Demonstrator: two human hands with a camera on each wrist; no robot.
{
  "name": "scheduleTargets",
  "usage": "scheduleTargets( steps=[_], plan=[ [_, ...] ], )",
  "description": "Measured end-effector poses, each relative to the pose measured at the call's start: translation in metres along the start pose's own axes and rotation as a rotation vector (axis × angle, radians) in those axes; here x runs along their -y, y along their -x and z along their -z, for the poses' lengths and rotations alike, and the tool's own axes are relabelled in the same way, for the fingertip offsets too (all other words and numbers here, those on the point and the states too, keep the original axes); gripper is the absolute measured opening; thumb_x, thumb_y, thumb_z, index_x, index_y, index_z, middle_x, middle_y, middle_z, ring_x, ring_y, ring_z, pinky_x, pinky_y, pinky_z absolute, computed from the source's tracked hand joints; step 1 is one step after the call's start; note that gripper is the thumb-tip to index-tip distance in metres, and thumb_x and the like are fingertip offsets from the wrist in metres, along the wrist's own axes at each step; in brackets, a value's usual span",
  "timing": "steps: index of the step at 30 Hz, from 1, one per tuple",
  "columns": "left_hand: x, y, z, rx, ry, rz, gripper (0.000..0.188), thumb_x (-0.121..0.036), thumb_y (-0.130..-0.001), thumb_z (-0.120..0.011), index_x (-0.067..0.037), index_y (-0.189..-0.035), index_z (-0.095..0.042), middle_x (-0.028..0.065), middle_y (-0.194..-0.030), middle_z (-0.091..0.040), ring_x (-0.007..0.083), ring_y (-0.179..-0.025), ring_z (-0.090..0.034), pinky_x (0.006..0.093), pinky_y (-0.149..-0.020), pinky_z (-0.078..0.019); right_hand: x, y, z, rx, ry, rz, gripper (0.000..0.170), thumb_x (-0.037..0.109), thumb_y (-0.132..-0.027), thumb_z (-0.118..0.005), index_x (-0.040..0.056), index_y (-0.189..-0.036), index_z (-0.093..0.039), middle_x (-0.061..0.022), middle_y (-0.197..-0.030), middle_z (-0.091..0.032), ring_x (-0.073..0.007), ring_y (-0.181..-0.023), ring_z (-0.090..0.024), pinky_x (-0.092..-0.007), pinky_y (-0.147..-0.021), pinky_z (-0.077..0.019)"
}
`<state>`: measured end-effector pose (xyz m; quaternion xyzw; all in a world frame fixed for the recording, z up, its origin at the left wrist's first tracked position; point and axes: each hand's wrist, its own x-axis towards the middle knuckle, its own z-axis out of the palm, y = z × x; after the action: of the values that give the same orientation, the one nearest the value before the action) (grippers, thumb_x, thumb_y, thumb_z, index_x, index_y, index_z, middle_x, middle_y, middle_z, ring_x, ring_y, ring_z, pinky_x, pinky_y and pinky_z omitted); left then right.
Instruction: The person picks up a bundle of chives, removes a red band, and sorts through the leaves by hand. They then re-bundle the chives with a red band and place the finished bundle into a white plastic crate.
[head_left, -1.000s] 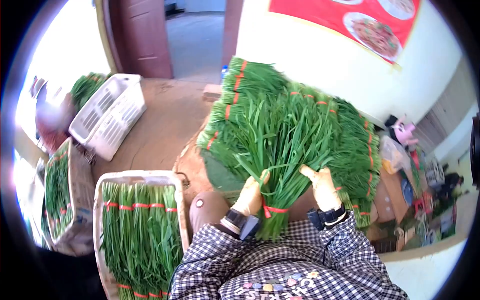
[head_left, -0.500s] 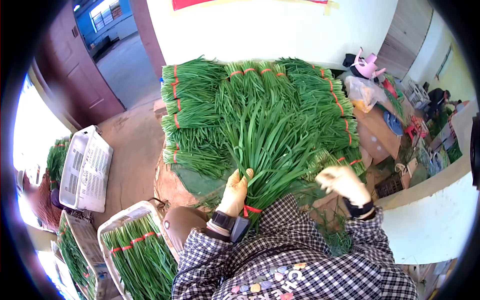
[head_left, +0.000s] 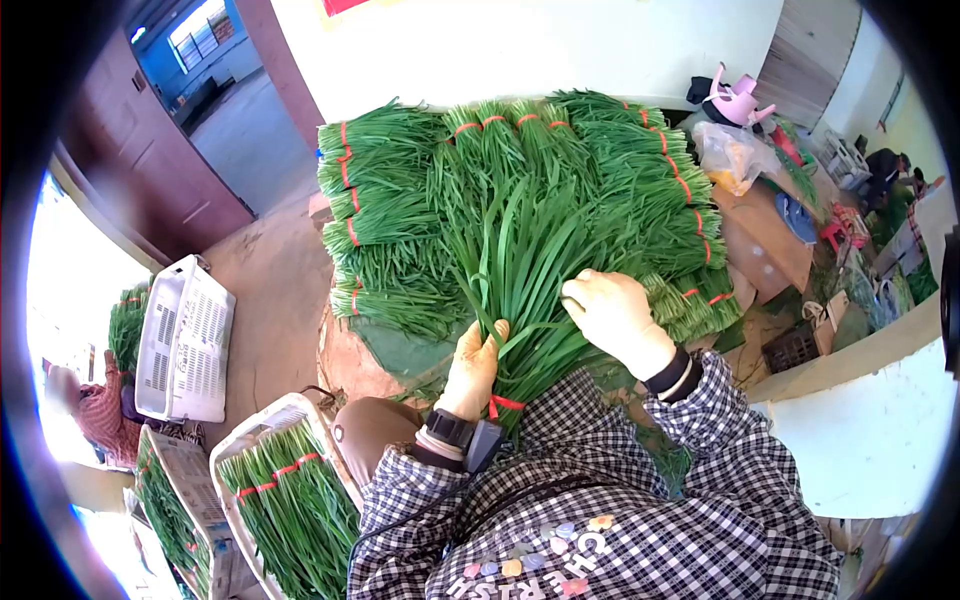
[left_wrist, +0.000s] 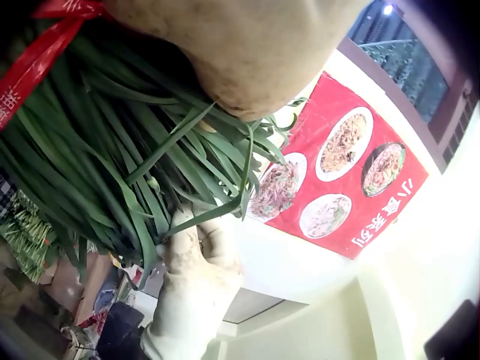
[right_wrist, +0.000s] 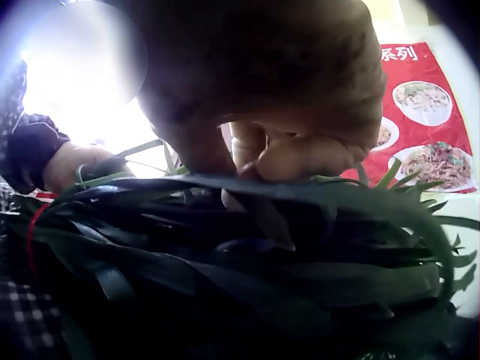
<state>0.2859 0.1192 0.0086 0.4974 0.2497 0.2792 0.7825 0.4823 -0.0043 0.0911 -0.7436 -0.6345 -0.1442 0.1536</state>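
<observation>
A leafy green bunch of Chinese chives [head_left: 525,270], bound low down with red tape [head_left: 507,403], fans out in front of my chest. My gloved left hand [head_left: 470,375] grips the bunch just above the tape on its left side, thumb up. On the other side, my gloved right hand [head_left: 622,318] is at the leaves with its fingers curled. In the right wrist view, the thumb and fingers of the right hand [right_wrist: 277,97] pinch leaves on top of the bunch. The left wrist view shows the red tape [left_wrist: 49,56] close by the left hand [left_wrist: 247,52].
Taped chive bundles [head_left: 390,215] lie stacked ahead against the wall. A crate [head_left: 320,440] of bundles stands by my left knee, and a white crate [head_left: 190,340] stands farther left near another person [head_left: 105,420]. Cardboard [head_left: 765,240] and a dark basket [head_left: 788,350] lie right.
My right hand left the bunch's right side, swung out to the right, then came back onto the leaves. The left hand kept its grip. The head view turned to the right.
</observation>
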Motion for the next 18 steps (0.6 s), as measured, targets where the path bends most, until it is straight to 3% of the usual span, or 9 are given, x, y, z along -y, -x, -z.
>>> scheduleTargets(
  steps=[4, 7, 9, 10, 12, 14, 16, 17, 18],
  plan=[
    [0.001, 0.001, 0.002, -0.026, -0.005, 0.011, 0.029, -0.023, -0.106, -0.063, -0.002, -0.127, -0.066, -0.0013, -0.111, -0.069, 0.0086, -0.100, -0.059, 0.0260, -0.094, -0.0472, 0.001, -0.002, -0.003, -0.052, -0.086, 0.025, 0.007, 0.018, -0.088, -0.068, 0.0127, -0.090, -0.071, -0.0025, -0.089, -0.073, -0.0270, -0.072, -0.069, -0.0379, -0.066, -0.0567],
    [-0.003, 0.001, 0.001, 0.010, 0.005, 0.007, 0.029, -0.022, -0.107, -0.063, -0.002, -0.128, -0.065, -0.0020, -0.111, -0.069, 0.0083, -0.100, -0.058, 0.0261, -0.093, -0.0474, 0.008, 0.001, -0.001, -0.196, -0.213, -0.008, 0.008, 0.013, -0.089, -0.068, 0.0117, -0.091, -0.075, -0.0055, -0.090, -0.074, -0.0258, -0.069, -0.069, -0.0345, -0.064, -0.0562],
    [0.000, 0.001, -0.002, 0.017, 0.007, -0.023, 0.029, -0.022, -0.107, -0.062, -0.002, -0.128, -0.065, -0.0021, -0.111, -0.069, 0.0081, -0.100, -0.058, 0.0261, -0.093, -0.0475, 0.014, 0.004, -0.001, -0.245, -0.481, -0.215, 0.011, 0.012, -0.091, -0.069, 0.0120, -0.096, -0.078, -0.0049, -0.090, -0.076, -0.0186, -0.065, -0.068, -0.0293, -0.061, -0.0553],
    [0.001, 0.001, -0.003, 0.024, 0.003, -0.054, 0.029, -0.022, -0.107, -0.062, -0.001, -0.128, -0.065, -0.0023, -0.111, -0.069, 0.0080, -0.100, -0.058, 0.0261, -0.093, -0.0476, 0.015, 0.004, 0.002, -0.239, -0.480, -0.214, 0.011, 0.012, -0.091, -0.069, 0.0120, -0.096, -0.078, -0.0049, -0.090, -0.076, -0.0186, -0.065, -0.068, -0.0293, -0.061, -0.0553],
    [0.002, 0.001, -0.002, 0.027, -0.021, -0.069, 0.029, -0.021, -0.107, -0.061, -0.001, -0.129, -0.065, -0.0024, -0.112, -0.069, 0.0077, -0.100, -0.057, 0.0261, -0.092, -0.0477, 0.015, 0.006, 0.018, -0.297, -1.149, -0.547, 0.013, 0.011, -0.095, -0.068, 0.0060, -0.101, -0.078, -0.0056, -0.087, -0.076, -0.0121, -0.063, -0.065, -0.0256, -0.058, -0.0532],
    [0.011, -0.001, 0.004, 0.012, -0.050, -0.075, 0.028, -0.019, -0.107, -0.061, -0.001, -0.129, -0.065, -0.0023, -0.113, -0.069, 0.0077, -0.101, -0.058, 0.0259, -0.093, -0.0475, -0.014, 0.005, 0.047, -0.426, -1.035, -0.585, 0.015, 0.010, -0.099, -0.065, 0.0018, -0.104, -0.077, -0.0062, -0.090, -0.075, -0.0084, -0.063, -0.061, -0.0234, -0.058, -0.0529],
    [0.006, 0.001, 0.005, -0.001, 0.042, -0.024, 0.027, -0.016, -0.107, -0.061, -0.001, -0.129, -0.065, -0.0015, -0.111, -0.070, 0.0078, -0.100, -0.058, 0.0263, -0.093, -0.0475, -0.029, 0.018, 0.105, 0.152, -0.988, -0.491, 0.019, 0.012, -0.098, -0.069, 0.0015, -0.113, -0.075, -0.0074, -0.095, -0.077, -0.0095, -0.067, -0.066, -0.0237, -0.059, -0.0554],
    [0.011, -0.001, 0.008, -0.010, 0.045, -0.005, 0.027, -0.017, -0.107, -0.061, -0.001, -0.128, -0.065, -0.0013, -0.110, -0.070, 0.0078, -0.100, -0.058, 0.0263, -0.093, -0.0476, -0.045, 0.034, 0.112, 0.525, -1.447, -0.469, 0.029, 0.018, -0.098, -0.072, 0.0025, -0.122, -0.073, -0.0089, -0.099, -0.078, -0.0113, -0.074, -0.071, -0.0242, -0.065, -0.0584],
    [0.011, -0.004, 0.009, -0.019, 0.050, 0.010, 0.027, -0.017, -0.107, -0.061, -0.001, -0.128, -0.065, -0.0011, -0.109, -0.070, 0.0078, -0.099, -0.058, 0.0264, -0.092, -0.0478, -0.039, 0.037, 0.129, 0.827, -1.221, -0.363, 0.034, 0.022, -0.099, -0.071, 0.0066, -0.129, -0.071, -0.0091, -0.103, -0.078, -0.0130, -0.079, -0.074, -0.0252, -0.070, -0.0602]
  ],
)
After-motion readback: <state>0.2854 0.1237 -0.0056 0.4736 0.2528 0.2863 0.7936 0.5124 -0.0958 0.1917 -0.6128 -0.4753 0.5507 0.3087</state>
